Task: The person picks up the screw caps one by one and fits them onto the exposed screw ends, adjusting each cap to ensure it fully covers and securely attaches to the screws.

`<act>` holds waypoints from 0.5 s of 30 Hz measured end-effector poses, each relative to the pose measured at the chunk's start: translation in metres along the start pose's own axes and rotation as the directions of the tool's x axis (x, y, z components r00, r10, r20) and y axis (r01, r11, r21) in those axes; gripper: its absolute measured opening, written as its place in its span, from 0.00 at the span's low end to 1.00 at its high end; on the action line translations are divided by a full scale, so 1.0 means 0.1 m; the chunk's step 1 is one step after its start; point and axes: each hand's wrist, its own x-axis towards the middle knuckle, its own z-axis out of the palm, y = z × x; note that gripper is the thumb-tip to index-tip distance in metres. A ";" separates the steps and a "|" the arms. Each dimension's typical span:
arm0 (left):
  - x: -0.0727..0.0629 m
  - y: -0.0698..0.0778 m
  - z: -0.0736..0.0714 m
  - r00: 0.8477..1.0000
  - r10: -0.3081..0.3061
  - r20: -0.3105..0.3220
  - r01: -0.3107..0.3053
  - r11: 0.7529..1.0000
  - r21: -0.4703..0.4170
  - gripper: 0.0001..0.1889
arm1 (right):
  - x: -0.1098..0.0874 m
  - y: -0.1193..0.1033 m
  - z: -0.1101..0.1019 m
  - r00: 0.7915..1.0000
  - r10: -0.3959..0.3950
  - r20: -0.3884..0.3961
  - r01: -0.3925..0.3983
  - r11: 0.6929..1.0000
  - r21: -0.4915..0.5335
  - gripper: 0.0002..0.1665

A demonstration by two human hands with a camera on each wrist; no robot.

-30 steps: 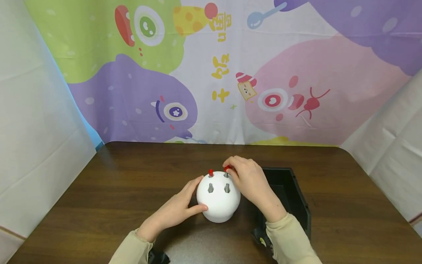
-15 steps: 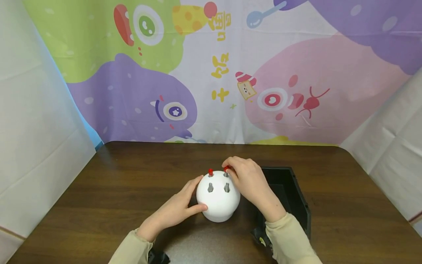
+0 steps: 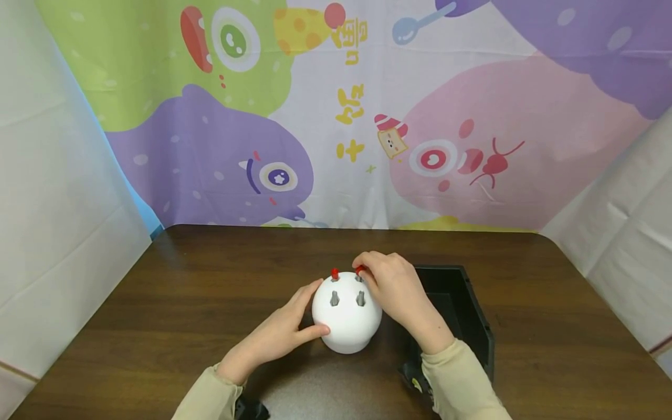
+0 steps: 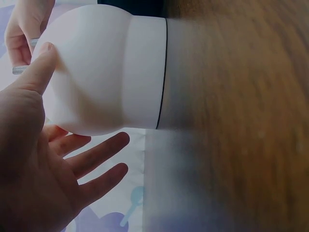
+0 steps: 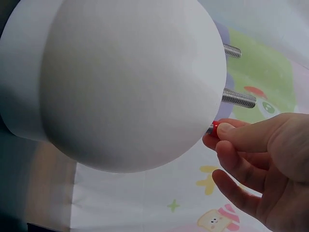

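Observation:
A white ball-shaped body (image 3: pixel 349 326) with a flat-bottomed base stands on the table. My left hand (image 3: pixel 286 329) steadies it from the left, thumb on the near side and fingers on the far side; some fingers spread off the surface in the left wrist view. Two bare threaded bolts (image 5: pixel 239 98) stick out of the ball's near half. On the far left bolt sits a small red cap nut (image 3: pixel 335 273). At the far right bolt, my right hand (image 3: pixel 396 286) pinches another red cap nut (image 5: pixel 215 127) between thumb and index finger, right at the ball's surface.
A black open tray (image 3: pixel 475 315) lies right of the ball, partly behind my right forearm. Dark objects show beside both sleeves at the near edge. A printed cartoon curtain (image 3: pixel 346 192) hangs behind the brown wooden table (image 3: pixel 551 326).
My right fingers and the pinched red cap nut have shifted slightly down and left, and less of the bolt shows beneath the nut. The left hand keeps its place on the ball.

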 end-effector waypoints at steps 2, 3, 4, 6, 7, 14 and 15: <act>0.00 0.00 0.00 1.000 -0.002 0.000 0.002 1.000 0.000 0.43 | 0.00 0.00 0.00 1.000 -0.007 0.002 0.007 1.000 -0.007 0.05; 0.00 0.00 0.00 1.000 -0.002 0.000 0.002 1.000 0.000 0.43 | 0.00 0.00 0.01 1.000 -0.011 0.004 0.011 1.000 -0.012 0.05; 0.00 0.00 0.00 1.000 -0.003 0.000 0.003 1.000 -0.001 0.43 | 0.00 0.00 0.01 1.000 -0.017 0.007 0.017 1.000 -0.016 0.04; 0.00 0.00 0.00 1.000 -0.003 0.001 0.003 1.000 -0.002 0.43 | 0.00 0.00 0.01 0.999 -0.029 0.014 0.029 0.999 -0.025 0.04; 0.00 0.00 0.00 1.000 -0.002 0.003 0.002 1.000 -0.003 0.43 | 0.00 0.00 0.02 0.999 -0.033 0.017 0.034 0.999 -0.030 0.04; 0.00 -0.01 0.00 1.000 0.005 0.002 -0.005 1.000 -0.006 0.43 | 0.00 0.00 0.02 0.999 -0.050 0.011 0.050 0.998 -0.040 0.04; 0.00 -0.01 0.00 1.000 0.001 0.002 -0.001 1.000 -0.004 0.43 | 0.00 0.00 0.02 0.999 -0.051 0.008 0.052 0.998 -0.040 0.03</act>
